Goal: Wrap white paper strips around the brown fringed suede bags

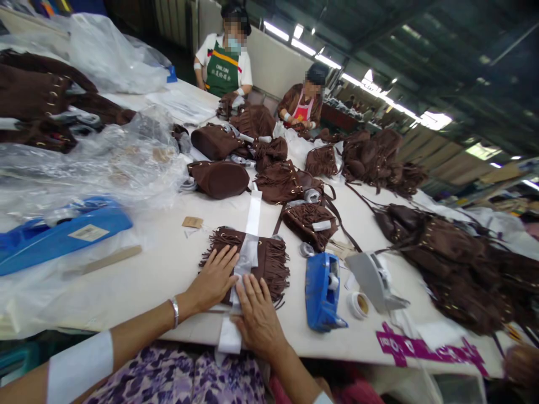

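A flat brown fringed bag (272, 264) lies before me on the white table. Over its middle runs a white strip (254, 216), reaching beyond the far side and down over the table's near edge. My left hand (217, 278) rests flat on the bag's left part, fingers stretched out beside the strip. On the strip and the bag's lower middle lies my right hand (259, 314), its fingers extended too. Neither hand grips anything. To the right of the bag stand a blue tape dispenser (322, 292) and a grey tape dispenser (373, 280), with a tape roll (359, 305) between them.
Several brown bags (219, 179) crowd the table's far side, with another pile (455, 264) at right. Clear plastic (138, 157) and a blue object with a label (63, 233) lie at left. A brown tag (192, 222) sits beyond my left hand. Two people (227, 67) stand across the table.
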{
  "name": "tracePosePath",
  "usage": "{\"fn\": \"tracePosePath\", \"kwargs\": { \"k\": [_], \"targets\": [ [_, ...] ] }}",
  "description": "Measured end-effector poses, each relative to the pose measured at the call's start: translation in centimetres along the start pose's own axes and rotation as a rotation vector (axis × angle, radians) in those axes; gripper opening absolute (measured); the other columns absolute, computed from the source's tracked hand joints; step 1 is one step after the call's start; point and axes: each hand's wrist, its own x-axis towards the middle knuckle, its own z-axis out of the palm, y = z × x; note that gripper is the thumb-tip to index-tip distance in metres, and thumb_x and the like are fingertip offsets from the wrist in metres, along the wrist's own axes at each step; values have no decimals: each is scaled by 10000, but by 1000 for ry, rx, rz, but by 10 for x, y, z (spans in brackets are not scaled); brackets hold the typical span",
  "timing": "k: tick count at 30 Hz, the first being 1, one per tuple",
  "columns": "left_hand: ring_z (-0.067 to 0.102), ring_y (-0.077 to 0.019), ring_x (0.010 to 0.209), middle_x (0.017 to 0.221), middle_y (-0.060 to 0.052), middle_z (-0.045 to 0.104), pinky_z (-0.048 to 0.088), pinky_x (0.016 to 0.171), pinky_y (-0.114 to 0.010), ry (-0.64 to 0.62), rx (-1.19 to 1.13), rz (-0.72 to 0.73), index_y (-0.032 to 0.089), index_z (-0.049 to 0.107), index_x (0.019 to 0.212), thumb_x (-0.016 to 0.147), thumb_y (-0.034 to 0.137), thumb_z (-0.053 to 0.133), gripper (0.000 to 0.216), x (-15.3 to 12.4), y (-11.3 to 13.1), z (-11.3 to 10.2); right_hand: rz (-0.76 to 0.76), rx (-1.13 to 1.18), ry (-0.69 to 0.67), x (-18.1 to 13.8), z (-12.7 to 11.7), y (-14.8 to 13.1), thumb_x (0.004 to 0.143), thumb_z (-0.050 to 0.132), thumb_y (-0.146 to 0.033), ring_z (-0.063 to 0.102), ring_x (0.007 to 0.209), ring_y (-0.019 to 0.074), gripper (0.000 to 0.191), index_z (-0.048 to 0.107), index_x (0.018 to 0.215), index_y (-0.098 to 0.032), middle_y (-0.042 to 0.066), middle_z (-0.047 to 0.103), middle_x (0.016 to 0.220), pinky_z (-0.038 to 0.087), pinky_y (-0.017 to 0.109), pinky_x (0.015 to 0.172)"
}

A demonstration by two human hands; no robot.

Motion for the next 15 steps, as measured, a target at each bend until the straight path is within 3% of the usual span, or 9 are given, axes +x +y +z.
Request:
{"fn": "tracePosePath", "kwargs": {
  "k": [4, 7, 10, 15],
  "targets": [
    [137, -298, 1502, 1631, -109, 191, 169, 1205, -532, -104, -71, 110, 184, 164, 1555, 975, 489, 412, 700, -23, -4, -27, 12, 23, -16, -2, -6, 7, 881, 562, -221, 55, 1508, 292, 810, 124, 1559, -151, 110, 97, 1635, 178, 541, 1213],
    [113, -338, 1501, 1637, -104, 166, 167, 1195, -564, -177, -65, 154, 212, 109, 1561, 886, 632, 501, 887, -45, -7, -34, 18, 18, -4, -1, 0, 11, 885, 548, -186, 97, 1505, 281, 775, 160, 1556, -157, 109, 134, 1630, 174, 527, 1215],
    [169, -323, 1492, 1620, -103, 236, 243, 1181, -537, -141, -48, 112, 223, 144, 1557, 910, 536, 540, 821, -55, -8, -25, 21, 1, 23, -1, 6, 12, 887, 565, -181, 137, 1499, 272, 753, 204, 1547, -158, 118, 187, 1619, 188, 518, 1212],
    [273, -315, 1458, 1570, -109, 359, 335, 1152, -522, -51, -58, 122, 216, 254, 1536, 925, 396, 573, 713, -55, -10, -11, 14, -35, 93, -7, 4, 23, 862, 681, -345, 167, 1489, 310, 807, 266, 1526, -147, 141, 269, 1591, 189, 568, 1197]
  ]
}}
